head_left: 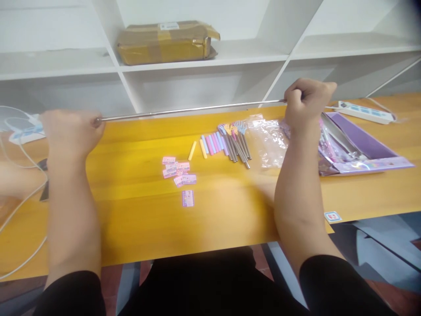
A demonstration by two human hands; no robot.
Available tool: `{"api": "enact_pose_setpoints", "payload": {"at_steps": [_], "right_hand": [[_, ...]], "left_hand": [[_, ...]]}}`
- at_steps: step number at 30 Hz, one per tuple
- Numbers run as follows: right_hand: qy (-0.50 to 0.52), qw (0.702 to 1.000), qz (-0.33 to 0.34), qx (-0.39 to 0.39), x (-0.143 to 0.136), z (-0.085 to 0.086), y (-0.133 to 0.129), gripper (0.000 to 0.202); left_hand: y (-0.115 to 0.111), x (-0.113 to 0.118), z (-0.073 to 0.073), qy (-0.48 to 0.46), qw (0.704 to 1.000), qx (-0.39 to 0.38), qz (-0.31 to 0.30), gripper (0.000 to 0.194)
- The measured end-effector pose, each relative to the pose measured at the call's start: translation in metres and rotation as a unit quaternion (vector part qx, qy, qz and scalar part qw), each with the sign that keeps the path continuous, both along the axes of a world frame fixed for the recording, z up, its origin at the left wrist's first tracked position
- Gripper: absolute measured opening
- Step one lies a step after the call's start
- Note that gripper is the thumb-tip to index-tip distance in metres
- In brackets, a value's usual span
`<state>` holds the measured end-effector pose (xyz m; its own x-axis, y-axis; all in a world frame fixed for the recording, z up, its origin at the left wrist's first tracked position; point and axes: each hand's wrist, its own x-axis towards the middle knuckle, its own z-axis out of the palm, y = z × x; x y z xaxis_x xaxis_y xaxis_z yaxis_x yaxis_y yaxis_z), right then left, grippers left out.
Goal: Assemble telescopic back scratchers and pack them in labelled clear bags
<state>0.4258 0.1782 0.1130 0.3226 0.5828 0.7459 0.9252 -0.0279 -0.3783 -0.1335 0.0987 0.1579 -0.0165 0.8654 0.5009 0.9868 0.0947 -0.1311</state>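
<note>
A thin telescopic metal rod (194, 108) stretches nearly level above the far part of the table, its right end slightly higher. My left hand (74, 134) is closed round one end, a little blurred. Around the other end my right hand (305, 103) makes a fist, which hides that tip. Below the rod lies a bunch of back scratchers (235, 142) with coloured hand-shaped heads and metal handles. Beside them is a row of pastel tubes (215, 144), with a yellow tube (192, 150) set apart. Small pink and purple cards (176, 169) lie nearer to me.
Clear plastic bags (268, 142) lie by my right forearm. An open purple box (371, 164) with packets stands at right. Power strips (366, 113) and white cables sit at both sides. A taped carton (164, 42) occupies the white shelf (204, 66) behind the table (138, 219).
</note>
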Motion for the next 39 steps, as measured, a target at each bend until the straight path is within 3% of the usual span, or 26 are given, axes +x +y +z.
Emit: {"api": "enact_pose_setpoints", "payload": {"at_steps": [8, 14, 16, 19, 30, 33, 36, 39], "right_hand": [[-0.005, 0.999, -0.033, 0.011, 0.008, -0.001, 0.004, 0.036], [-0.017, 0.998, 0.054, 0.029, -0.009, 0.005, -0.013, 0.032], [-0.028, 0.994, 0.108, 0.011, -0.024, 0.008, -0.018, 0.03], [-0.039, 0.99, 0.133, -0.037, -0.042, 0.009, -0.021, 0.028], [-0.037, 0.993, 0.113, -0.017, -0.038, 0.012, -0.025, 0.027], [-0.047, 0.995, 0.082, -0.044, -0.039, 0.014, -0.022, 0.029], [-0.082, 0.994, 0.049, -0.049, -0.039, 0.012, -0.021, 0.027], [-0.123, 0.99, 0.062, -0.017, -0.038, 0.008, -0.023, 0.023]], "left_hand": [[0.0, 0.007, 0.0, 0.015, 1.0, -0.007, 0.008, 0.028], [0.0, 0.022, -0.003, -0.009, 1.0, -0.016, -0.005, 0.03], [0.0, 0.036, -0.007, -0.007, 0.999, -0.035, -0.022, 0.03], [0.001, 0.054, -0.018, 0.006, 0.997, -0.064, -0.036, 0.027], [0.009, 0.065, -0.038, -0.035, 0.996, -0.057, -0.05, 0.022], [0.012, 0.064, -0.042, -0.028, 0.997, -0.064, -0.045, 0.021], [0.012, 0.062, -0.044, -0.019, 0.997, -0.069, -0.04, 0.022], [0.009, 0.062, -0.039, -0.013, 0.997, -0.07, -0.041, 0.026]]}}
